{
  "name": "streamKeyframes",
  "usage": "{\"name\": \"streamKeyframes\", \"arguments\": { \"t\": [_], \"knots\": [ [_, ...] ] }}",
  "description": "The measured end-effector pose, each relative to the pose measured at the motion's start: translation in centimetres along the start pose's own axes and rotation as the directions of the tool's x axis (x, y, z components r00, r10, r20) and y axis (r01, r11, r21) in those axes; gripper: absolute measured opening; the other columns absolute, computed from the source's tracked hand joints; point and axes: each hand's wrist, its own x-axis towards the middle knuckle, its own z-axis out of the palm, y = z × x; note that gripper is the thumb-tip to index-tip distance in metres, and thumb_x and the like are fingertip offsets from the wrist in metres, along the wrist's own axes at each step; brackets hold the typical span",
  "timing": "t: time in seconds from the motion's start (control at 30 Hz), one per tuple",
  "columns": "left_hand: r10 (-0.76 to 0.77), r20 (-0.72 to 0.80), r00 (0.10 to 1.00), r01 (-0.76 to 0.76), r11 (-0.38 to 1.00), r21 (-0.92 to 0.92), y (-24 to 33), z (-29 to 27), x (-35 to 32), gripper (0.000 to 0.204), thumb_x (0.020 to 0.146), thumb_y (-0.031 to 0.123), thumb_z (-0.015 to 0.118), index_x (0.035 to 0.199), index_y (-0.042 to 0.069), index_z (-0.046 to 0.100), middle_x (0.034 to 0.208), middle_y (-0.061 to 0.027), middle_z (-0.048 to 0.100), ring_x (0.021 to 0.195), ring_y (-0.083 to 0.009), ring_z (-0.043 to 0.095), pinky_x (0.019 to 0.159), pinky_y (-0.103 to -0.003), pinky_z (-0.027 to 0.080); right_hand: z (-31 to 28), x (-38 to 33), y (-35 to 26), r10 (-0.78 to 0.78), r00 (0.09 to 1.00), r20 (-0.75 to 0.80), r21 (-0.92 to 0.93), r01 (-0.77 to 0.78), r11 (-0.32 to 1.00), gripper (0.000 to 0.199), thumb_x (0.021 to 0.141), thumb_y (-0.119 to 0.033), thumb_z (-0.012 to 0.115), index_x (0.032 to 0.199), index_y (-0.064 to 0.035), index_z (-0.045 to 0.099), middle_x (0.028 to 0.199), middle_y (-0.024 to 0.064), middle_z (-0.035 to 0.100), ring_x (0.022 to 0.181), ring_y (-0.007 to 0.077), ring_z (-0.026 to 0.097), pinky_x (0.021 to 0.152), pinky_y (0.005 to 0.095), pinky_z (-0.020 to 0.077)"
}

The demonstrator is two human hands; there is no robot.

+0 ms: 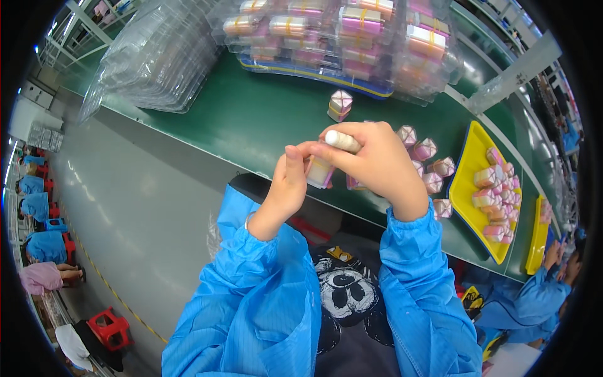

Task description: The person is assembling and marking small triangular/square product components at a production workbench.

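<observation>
My left hand is closed round the side of a small pink-and-white bundle, its thumb pointing up. Over the same bundle bends my right hand, fingers curled, and the two hands meet at the fingertips. A short cream-white cylinder with a ribbed side sticks out between the right thumb and forefinger; its lower end is hidden in the hand. Beyond the hands, a similar bundle with a yellow band stands on the green table. Several loose bundles lie right of my right hand.
A yellow tray at the right holds many bundles. Stacked clear plastic trays stand far left; filled clear trays rest on a blue tray at the back. A co-worker's blue sleeve shows at the right edge.
</observation>
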Motion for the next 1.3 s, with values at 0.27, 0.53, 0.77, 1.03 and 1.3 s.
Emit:
{"name": "streamKeyframes", "arguments": {
  "t": [0.27, 0.53, 0.77, 1.03, 1.3],
  "knots": [
    [0.239, -0.241, 0.941, -0.14, 0.92, 0.367, -1.6, -4.0, 5.4, 0.037, 0.105, 0.033, 0.045, 0.12, 0.003, 0.061, 0.114, -0.0076, 0.064, 0.088, -0.0149, 0.064, 0.075, -0.027, 0.048, -1.0, -0.8, 2.8, -0.285, 0.959, 0.005, 0.085, 0.284, 0.955, 0.026, 0.085, -0.009, 0.067, 0.111, -0.0078, 0.065, 0.093, 0.0097, 0.07, 0.073, 0.0208, 0.066, 0.062, 0.0346, 0.0529],
    [0.262, 0.26, 0.929, -0.361, 0.793, 0.49, -3.1, -3.7, 11.9, 0.065, 0.082, 0.017, 0.075, 0.14, 0.005, 0.047, 0.139, -0.0174, 0.052, 0.124, -0.0299, 0.054, 0.104, -0.04, 0.042, 1.5, 0.5, 2.8, -0.348, 0.938, 0.0, -0.319, 0.33, 0.889, 0.032, 0.079, 0.003, 0.059, 0.107, -0.0087, 0.064, 0.117, 0.0072, 0.064, 0.092, 0.0293, 0.066, 0.076, 0.0394, 0.0528],
    [0.206, 0.097, 0.974, -0.227, 0.91, 0.348, -4.3, -3.4, 12.5, 0.055, 0.078, 0.008, 0.08, 0.126, 0.002, 0.054, 0.117, -0.0115, 0.065, 0.109, -0.0205, 0.063, 0.094, -0.032, 0.049, 2.1, 1.1, 2.4, -0.182, 0.983, 0.017, -0.561, 0.16, 0.812, 0.034, 0.08, -0.002, 0.061, 0.111, -0.0145, 0.067, 0.128, 0.0071, 0.06, 0.095, 0.0325, 0.066, 0.076, 0.0415, 0.054],
    [0.488, -0.283, 0.826, -0.203, 0.725, 0.659, -1.1, -4.4, 1.6, 0.039, 0.072, 0.012, 0.085, 0.104, 0.002, 0.065, 0.097, -0.008, 0.065, 0.088, -0.0194, 0.064, 0.08, -0.032, 0.051, -0.1, -0.2, 1.6, -0.391, 0.854, -0.343, -0.166, 0.355, 0.92, 0.027, 0.083, -0.006, 0.067, 0.11, -0.0077, 0.068, 0.116, 0.0107, 0.064, 0.089, 0.0244, 0.068, 0.075, 0.0344, 0.0533],
    [0.393, -0.015, 0.919, -0.303, 0.732, 0.61, -3.2, -0.5, -1.8, 0.049, 0.065, 0.012, 0.089, 0.107, 0.002, 0.066, 0.1, -0.0123, 0.068, 0.09, -0.0268, 0.066, 0.08, -0.034, 0.053, 0.0, -1.1, 0.2, -0.39, 0.756, -0.526, 0.481, 0.642, 0.596, 0.023, 0.098, -0.022, 0.062, 0.105, 0.0004, 0.062, 0.086, 0.0063, 0.064, 0.072, 0.0064, 0.055, 0.061, 0.0218, 0.0421]
  ]
}}
